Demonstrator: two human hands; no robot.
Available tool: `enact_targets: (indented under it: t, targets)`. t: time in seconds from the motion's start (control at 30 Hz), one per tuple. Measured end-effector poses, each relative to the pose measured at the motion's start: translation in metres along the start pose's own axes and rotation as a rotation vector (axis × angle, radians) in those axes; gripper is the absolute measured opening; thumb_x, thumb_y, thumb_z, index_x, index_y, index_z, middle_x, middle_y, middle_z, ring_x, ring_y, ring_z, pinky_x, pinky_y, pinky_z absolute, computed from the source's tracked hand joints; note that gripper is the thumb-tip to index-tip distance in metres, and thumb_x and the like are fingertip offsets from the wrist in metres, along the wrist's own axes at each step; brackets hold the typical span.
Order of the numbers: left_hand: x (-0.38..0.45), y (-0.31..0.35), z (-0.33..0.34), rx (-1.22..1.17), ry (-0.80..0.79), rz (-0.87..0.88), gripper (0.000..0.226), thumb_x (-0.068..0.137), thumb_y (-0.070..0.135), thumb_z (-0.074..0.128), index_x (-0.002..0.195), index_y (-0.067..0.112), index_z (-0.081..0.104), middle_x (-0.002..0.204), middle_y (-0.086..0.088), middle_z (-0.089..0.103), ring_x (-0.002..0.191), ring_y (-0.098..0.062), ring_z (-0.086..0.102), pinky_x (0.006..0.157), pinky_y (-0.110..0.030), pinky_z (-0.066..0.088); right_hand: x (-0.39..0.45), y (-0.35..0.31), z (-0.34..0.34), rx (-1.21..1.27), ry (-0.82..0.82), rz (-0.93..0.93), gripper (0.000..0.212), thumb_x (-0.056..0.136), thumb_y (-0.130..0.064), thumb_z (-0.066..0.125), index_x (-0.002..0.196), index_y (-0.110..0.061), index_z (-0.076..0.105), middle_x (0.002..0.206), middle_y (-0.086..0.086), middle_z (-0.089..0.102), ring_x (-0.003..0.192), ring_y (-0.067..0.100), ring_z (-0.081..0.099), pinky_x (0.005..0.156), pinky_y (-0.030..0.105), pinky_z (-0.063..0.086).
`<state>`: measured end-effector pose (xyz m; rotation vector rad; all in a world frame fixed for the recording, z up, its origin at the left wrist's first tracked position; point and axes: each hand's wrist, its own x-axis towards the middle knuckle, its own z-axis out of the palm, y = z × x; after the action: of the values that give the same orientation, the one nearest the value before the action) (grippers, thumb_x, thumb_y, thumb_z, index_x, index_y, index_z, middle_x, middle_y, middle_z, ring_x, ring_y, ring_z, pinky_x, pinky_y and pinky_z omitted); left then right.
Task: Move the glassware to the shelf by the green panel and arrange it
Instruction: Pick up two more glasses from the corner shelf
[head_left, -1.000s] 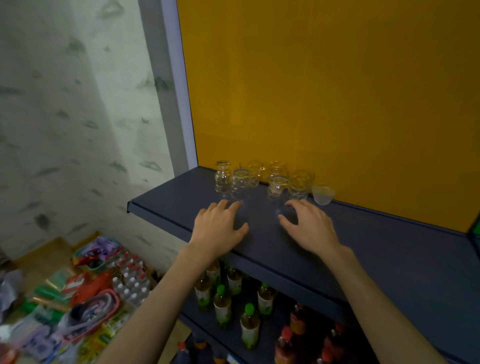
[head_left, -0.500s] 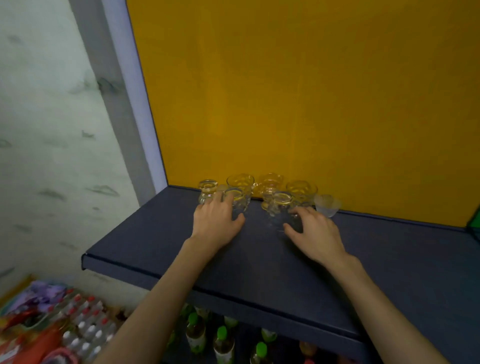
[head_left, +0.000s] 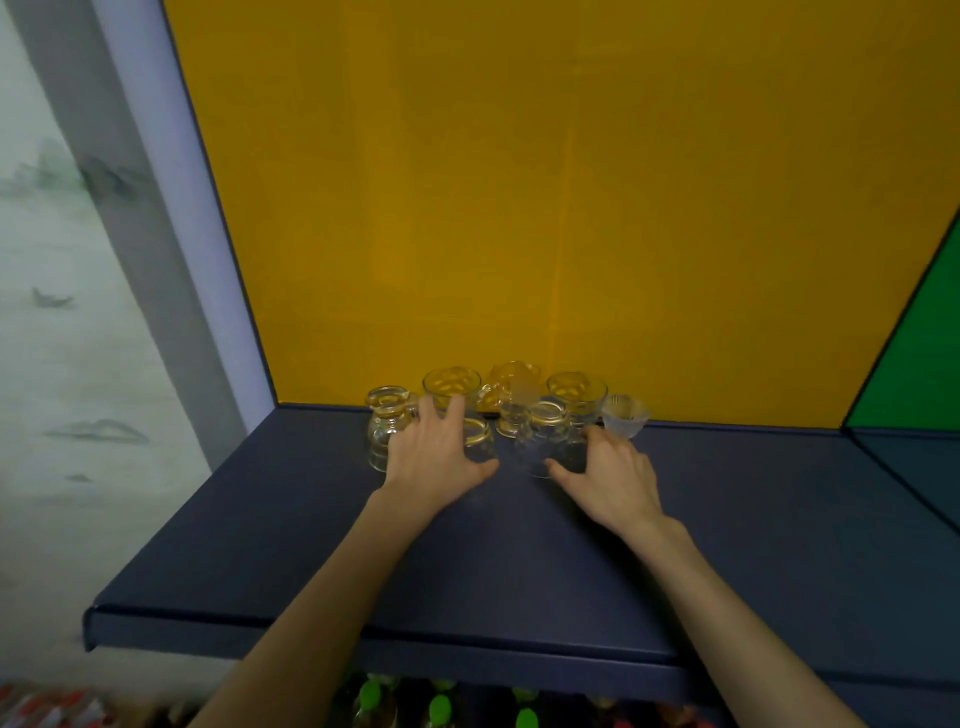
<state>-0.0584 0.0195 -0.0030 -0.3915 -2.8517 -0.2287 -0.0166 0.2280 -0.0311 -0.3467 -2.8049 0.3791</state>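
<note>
Several clear glasses stand in a cluster at the back of the dark blue shelf (head_left: 467, 561), against the yellow panel (head_left: 519, 208). My left hand (head_left: 434, 457) curls round a small glass (head_left: 480, 441) in the front row, thumb on its near side. My right hand (head_left: 613, 478) curls round another front glass (head_left: 548, 423) from the right. Behind them stand a small jar (head_left: 384, 415), two wide glass bowls (head_left: 449, 384) (head_left: 576, 387) and a small pitcher (head_left: 511, 384). A frosted little cup (head_left: 626, 418) sits at the right end.
The green panel (head_left: 924, 353) rises at the far right, where the shelf continues past a dark divider line. A grey-white post (head_left: 171, 260) bounds the shelf on the left. Bottles with green caps (head_left: 439, 709) stand on the level below.
Both hands have moved forward from the bare shelf to the glasses and closed round the two front ones. The view has tilted up and nearer to the shelf.
</note>
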Motion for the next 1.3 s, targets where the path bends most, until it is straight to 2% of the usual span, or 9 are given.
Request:
enact_targets:
  t: [0.13, 0.3, 0.47, 0.6, 0.7, 0.83, 0.9, 1.1, 1.3]
  targets:
    - [-0.004, 0.0, 0.003, -0.008, -0.067, 0.043, 0.086, 0.07, 0.078, 0.067, 0.131, 0.025, 0.037, 0.119, -0.007, 0.067, 0.11, -0.033, 0.065, 0.081, -0.04, 0.049, 0.006, -0.004, 0.007, -0.008, -0.002, 0.039, 0.07, 0.079, -0.074, 0.058, 0.116, -0.015, 0.059, 0.119, 0.008, 0.067, 0.11, 0.03, 0.063, 0.083, 0.041, 0.049]
    - [-0.005, -0.005, -0.002, -0.115, -0.088, 0.024, 0.091, 0.062, 0.081, 0.072, 0.132, 0.032, 0.042, 0.12, -0.001, 0.069, 0.114, -0.031, 0.064, 0.085, -0.04, 0.048, 0.009, -0.01, 0.014, -0.008, -0.023, 0.078, 0.077, 0.078, -0.076, 0.057, 0.125, -0.014, 0.057, 0.126, 0.008, 0.064, 0.118, 0.03, 0.058, 0.091, 0.043, 0.046]
    - [-0.012, -0.013, -0.01, -0.542, 0.061, -0.097, 0.077, 0.055, 0.07, 0.085, 0.107, 0.031, 0.043, 0.097, 0.008, 0.066, 0.094, -0.02, 0.063, 0.069, -0.033, 0.044, 0.01, -0.011, 0.017, 0.031, -0.072, 0.147, 0.091, 0.071, -0.084, 0.055, 0.13, -0.015, 0.054, 0.13, 0.009, 0.061, 0.123, 0.031, 0.055, 0.096, 0.045, 0.044]
    - [-0.011, -0.02, -0.016, -0.814, 0.105, -0.18, 0.086, 0.046, 0.054, 0.097, 0.113, 0.031, 0.047, 0.112, 0.009, 0.065, 0.104, -0.014, 0.059, 0.079, -0.03, 0.046, 0.014, -0.015, 0.018, 0.122, -0.03, 0.228, 0.099, 0.063, -0.09, 0.054, 0.127, -0.016, 0.058, 0.131, 0.009, 0.06, 0.124, 0.032, 0.053, 0.097, 0.046, 0.045]
    - [-0.011, -0.027, -0.014, -0.808, 0.13, -0.196, 0.092, 0.046, 0.055, 0.096, 0.124, 0.034, 0.053, 0.118, 0.01, 0.064, 0.115, -0.015, 0.058, 0.092, -0.032, 0.05, 0.016, -0.022, 0.022, 0.169, -0.034, 0.285, 0.105, 0.06, -0.09, 0.057, 0.131, -0.013, 0.056, 0.137, 0.012, 0.054, 0.13, 0.034, 0.046, 0.101, 0.048, 0.041]
    - [-0.013, -0.031, -0.013, -0.847, 0.15, -0.21, 0.08, 0.052, 0.047, 0.097, 0.119, 0.022, 0.063, 0.104, 0.012, 0.07, 0.097, -0.006, 0.065, 0.075, -0.015, 0.048, 0.018, -0.031, 0.029, 0.173, 0.001, 0.32, 0.106, 0.06, -0.088, 0.062, 0.132, -0.011, 0.054, 0.14, 0.013, 0.051, 0.133, 0.033, 0.043, 0.104, 0.048, 0.037]
    - [-0.015, -0.032, -0.012, -0.903, 0.143, -0.221, 0.077, 0.051, 0.044, 0.099, 0.116, 0.022, 0.064, 0.099, 0.014, 0.071, 0.092, 0.0, 0.066, 0.074, -0.012, 0.047, 0.018, -0.033, 0.029, 0.189, 0.012, 0.315, 0.104, 0.061, -0.084, 0.065, 0.135, -0.012, 0.052, 0.141, 0.012, 0.05, 0.134, 0.033, 0.042, 0.105, 0.048, 0.037]
    - [-0.018, -0.033, -0.01, -0.968, 0.118, -0.187, 0.082, 0.051, 0.037, 0.1, 0.122, 0.025, 0.06, 0.109, 0.015, 0.069, 0.094, 0.003, 0.064, 0.07, -0.007, 0.044, 0.011, -0.021, 0.023, 0.287, -0.046, 0.252, 0.091, 0.054, -0.08, 0.068, 0.123, -0.022, 0.061, 0.129, 0.003, 0.061, 0.123, 0.029, 0.052, 0.095, 0.041, 0.046]
    - [-0.019, -0.03, -0.003, -1.02, 0.118, -0.174, 0.081, 0.051, 0.035, 0.1, 0.121, 0.024, 0.061, 0.11, 0.015, 0.07, 0.096, 0.006, 0.063, 0.071, -0.006, 0.044, -0.001, -0.005, 0.017, 0.354, -0.126, 0.187, 0.099, 0.042, -0.081, 0.075, 0.122, -0.025, 0.059, 0.126, -0.002, 0.06, 0.121, 0.023, 0.053, 0.095, 0.04, 0.05]
